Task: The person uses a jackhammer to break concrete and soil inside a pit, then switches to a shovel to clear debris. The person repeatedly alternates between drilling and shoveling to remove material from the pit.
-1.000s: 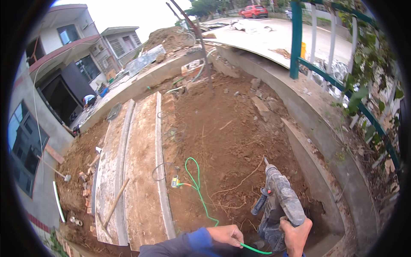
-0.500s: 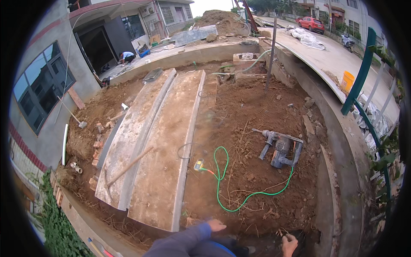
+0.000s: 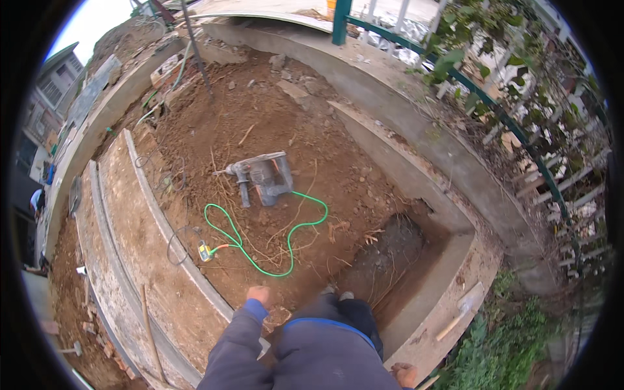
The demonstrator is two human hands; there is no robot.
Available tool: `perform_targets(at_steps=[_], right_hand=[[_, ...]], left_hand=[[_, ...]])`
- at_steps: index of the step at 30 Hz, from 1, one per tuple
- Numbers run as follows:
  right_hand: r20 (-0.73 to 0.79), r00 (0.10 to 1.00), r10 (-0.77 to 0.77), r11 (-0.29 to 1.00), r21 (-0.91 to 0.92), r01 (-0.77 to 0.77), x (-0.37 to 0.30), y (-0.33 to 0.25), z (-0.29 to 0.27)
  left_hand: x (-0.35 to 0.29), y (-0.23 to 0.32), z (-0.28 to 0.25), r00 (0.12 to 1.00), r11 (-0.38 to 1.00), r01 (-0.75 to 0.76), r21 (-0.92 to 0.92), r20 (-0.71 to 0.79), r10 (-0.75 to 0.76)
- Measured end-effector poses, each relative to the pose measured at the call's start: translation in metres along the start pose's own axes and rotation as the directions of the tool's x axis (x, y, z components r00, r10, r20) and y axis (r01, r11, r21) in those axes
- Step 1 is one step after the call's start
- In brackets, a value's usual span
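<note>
My left hand (image 3: pixel 261 296) is curled with its knuckles up, over the dirt beside the concrete slab (image 3: pixel 156 221); nothing shows in it. At the lower edge my right hand (image 3: pixel 404 374) is closed beside the concrete wall top (image 3: pixel 416 339). What it holds, if anything, is hidden; a wooden handle end (image 3: pixel 429 382) shows next to it. Ahead of me a rotary hammer drill (image 3: pixel 263 179) lies on the dirt. Its green cord (image 3: pixel 290 247) runs to a yellow socket block (image 3: pixel 205 251). Below the wall, a dug hollow (image 3: pixel 396 250) shows dark soil and roots.
A short tool with a wooden handle and pale flat head (image 3: pixel 460 311) lies on the wall top. Another wooden handle (image 3: pixel 151 331) rests on the slabs. A metal rod (image 3: pixel 195 49) stands in the dirt. A green fence (image 3: pixel 513 123) with vines borders the right. Another person (image 3: pixel 37 201) is far left.
My view has swung right, so the slabs and drill appear farther left. My right hand has left the roots and is now by the wall; my left hand has curled.
</note>
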State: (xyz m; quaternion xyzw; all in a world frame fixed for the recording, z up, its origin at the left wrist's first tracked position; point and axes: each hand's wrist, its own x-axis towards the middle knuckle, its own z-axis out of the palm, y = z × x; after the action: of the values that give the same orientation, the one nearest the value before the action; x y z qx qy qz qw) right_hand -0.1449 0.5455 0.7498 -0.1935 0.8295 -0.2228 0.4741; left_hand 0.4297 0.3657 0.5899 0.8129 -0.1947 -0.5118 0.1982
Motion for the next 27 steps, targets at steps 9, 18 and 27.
perform_targets(at_steps=[9,18,27], right_hand=[[-0.053,0.989,-0.14,0.985,-0.111,0.134,-0.009,0.022,0.007],[-0.278,0.958,0.068,0.991,-0.094,-0.098,-0.018,0.043,-0.009],[-0.216,0.811,0.544,0.839,0.163,-0.52,-0.075,0.102,0.041]], left_hand=[[-0.047,-0.03,-0.017,0.972,0.982,0.132,-0.137,0.214,-0.1],[-0.044,-0.014,-0.018,0.963,0.962,0.266,0.064,0.027,-0.268],[-0.043,0.241,0.072,0.669,0.751,0.218,-0.623,0.656,0.35]])
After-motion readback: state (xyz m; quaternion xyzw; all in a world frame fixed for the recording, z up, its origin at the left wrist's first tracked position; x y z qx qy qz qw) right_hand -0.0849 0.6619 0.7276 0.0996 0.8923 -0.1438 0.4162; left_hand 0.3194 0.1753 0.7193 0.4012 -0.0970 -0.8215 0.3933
